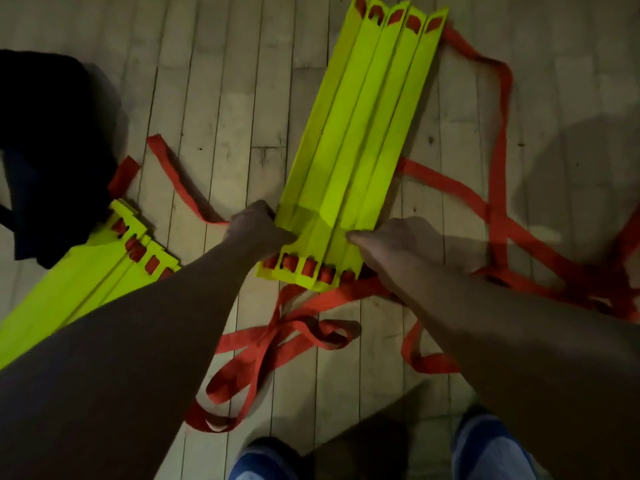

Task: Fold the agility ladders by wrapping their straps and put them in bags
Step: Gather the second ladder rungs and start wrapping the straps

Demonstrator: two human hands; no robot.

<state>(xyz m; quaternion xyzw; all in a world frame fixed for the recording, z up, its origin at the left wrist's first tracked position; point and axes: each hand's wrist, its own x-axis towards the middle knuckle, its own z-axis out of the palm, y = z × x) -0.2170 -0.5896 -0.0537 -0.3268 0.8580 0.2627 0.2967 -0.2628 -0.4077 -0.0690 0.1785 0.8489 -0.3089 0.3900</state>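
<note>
A stack of neon yellow ladder rungs (356, 133) lies fanned on the wooden floor in the middle, running away from me. My left hand (258, 226) grips the stack's near left edge. My right hand (398, 244) holds its near right edge, thumb pressed on the top rung. Red straps (284, 344) thread the slots at both ends and trail loose in loops below the stack and out to the right (498, 216). A second stack of yellow rungs (93, 271) with red strap lies at the lower left, partly under my left forearm.
A black bag (52, 150) sits on the floor at the left, its edge over the second stack's far end. My two blue shoes (491, 445) show at the bottom edge. Pale floorboards (225, 81) surround everything.
</note>
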